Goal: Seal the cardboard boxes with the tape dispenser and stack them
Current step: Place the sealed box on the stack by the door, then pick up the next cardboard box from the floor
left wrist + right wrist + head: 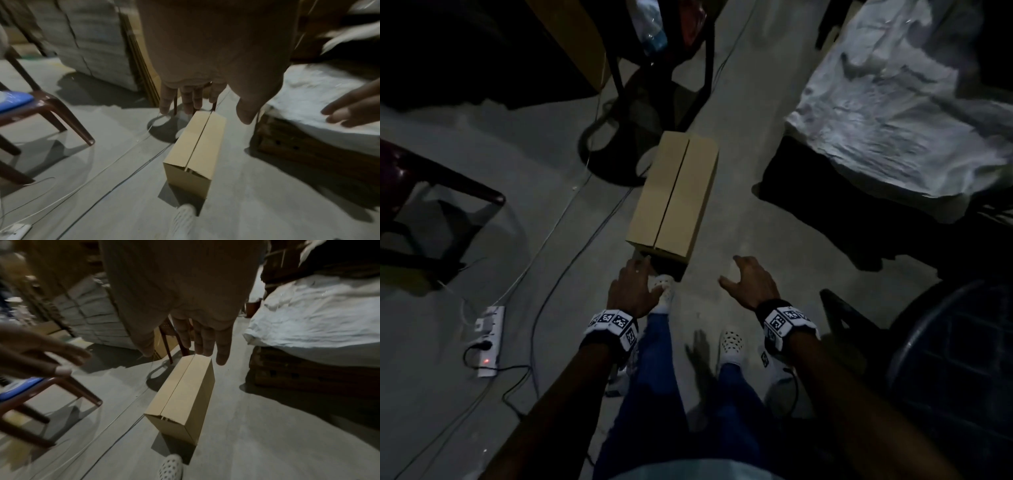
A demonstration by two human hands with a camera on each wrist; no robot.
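1. the landmark here is the long cardboard box (674,196), which lies on the grey concrete floor (739,212) with its two top flaps closed and an untaped seam along the middle.
2. far to the left of the box a white power strip (489,341) lies on the floor with a small red light on, and thin cables (571,233) run from that side toward the box.
3. also left of the box stands a dark red plastic chair (51,112), and something blue lies on its seat.
4. the left hand (631,291) is stretched out near the near-left corner of the box; its fingers are straight and a little spread, and they hold nothing.
5. a white perforated clog (664,291) is at the near end of the box, partly under the left hand.
6. the right hand (748,282) hovers to the near right of the box, apart from it, with the fingers spread and empty.
7. right of the box a white crumpled sheet (893,113) covers a low stack.
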